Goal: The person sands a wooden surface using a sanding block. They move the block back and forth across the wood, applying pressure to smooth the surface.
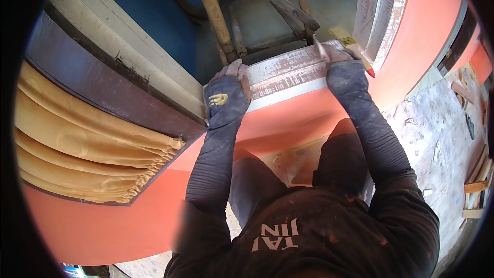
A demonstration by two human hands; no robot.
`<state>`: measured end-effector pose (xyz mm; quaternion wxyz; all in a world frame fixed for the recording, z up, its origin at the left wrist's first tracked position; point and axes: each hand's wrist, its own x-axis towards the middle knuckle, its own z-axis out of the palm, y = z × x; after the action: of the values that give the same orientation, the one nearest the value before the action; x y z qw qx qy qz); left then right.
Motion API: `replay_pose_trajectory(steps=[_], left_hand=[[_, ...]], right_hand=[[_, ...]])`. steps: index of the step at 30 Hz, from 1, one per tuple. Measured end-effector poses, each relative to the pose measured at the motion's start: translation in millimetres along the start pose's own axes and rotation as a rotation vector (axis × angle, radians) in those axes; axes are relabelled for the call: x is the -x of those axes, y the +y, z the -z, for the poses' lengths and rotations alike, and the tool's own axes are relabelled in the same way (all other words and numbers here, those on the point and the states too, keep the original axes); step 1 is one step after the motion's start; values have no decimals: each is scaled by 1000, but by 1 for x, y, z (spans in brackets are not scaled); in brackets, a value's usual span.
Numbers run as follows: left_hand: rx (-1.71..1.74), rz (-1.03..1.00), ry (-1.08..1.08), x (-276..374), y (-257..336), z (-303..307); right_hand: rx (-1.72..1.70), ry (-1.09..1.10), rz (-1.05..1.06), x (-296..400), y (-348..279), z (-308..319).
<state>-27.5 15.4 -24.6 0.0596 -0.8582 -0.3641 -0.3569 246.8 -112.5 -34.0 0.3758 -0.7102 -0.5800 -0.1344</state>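
Observation:
In front of me runs a wooden window sill (pixel 285 70) with patchy white paint over brown wood. My left hand (pixel 232 72) rests on its left end, beside the pale frame post, and holds nothing that I can see. Near the right end, my right hand (pixel 336 54) grips a thin pale sheet (pixel 320 48), whose edge stands up from the sill; its material is unclear. A paintbrush (pixel 342 34) with light bristles and a red-tipped handle lies just beyond that hand, partly hidden by it.
Past the sill stands a rough wooden trestle (pixel 214 11) inside a blue-walled room. An open shutter with a yellow curtain (pixel 85 143) is at my left. The right frame post (pixel 382 19) is patchily painted. Wood offcuts (pixel 476 185) lie on the stained floor (pixel 428 131) at right.

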Motion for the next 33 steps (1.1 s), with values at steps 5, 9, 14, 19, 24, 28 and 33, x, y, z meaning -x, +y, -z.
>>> replay_pose_trajectory(steps=[5, 9, 14, 19, 24, 28, 33], left_hand=[[-30, 3, -28, -1, 0, -3], [42, 26, -48, -1, -5, -4], [23, 14, -19, 1, -4, 0], [-2, -6, -21, -1, 0, 0], [14, -7, -8, 0, -5, -5], [45, -8, 23, 4, -17, -11], [-25, -31, 26, 1, -9, -11]], right_hand=[[13, -55, 53, 6, -44, -5], [-108, -47, 291, 19, -75, -54], [-20, -43, 108, 7, -17, -21], [95, -94, -61, 6, -21, 4], [22, -173, 280, 26, -83, -53], [121, -80, 343, 16, -39, -33], [189, -46, 79, 10, -15, -14]])
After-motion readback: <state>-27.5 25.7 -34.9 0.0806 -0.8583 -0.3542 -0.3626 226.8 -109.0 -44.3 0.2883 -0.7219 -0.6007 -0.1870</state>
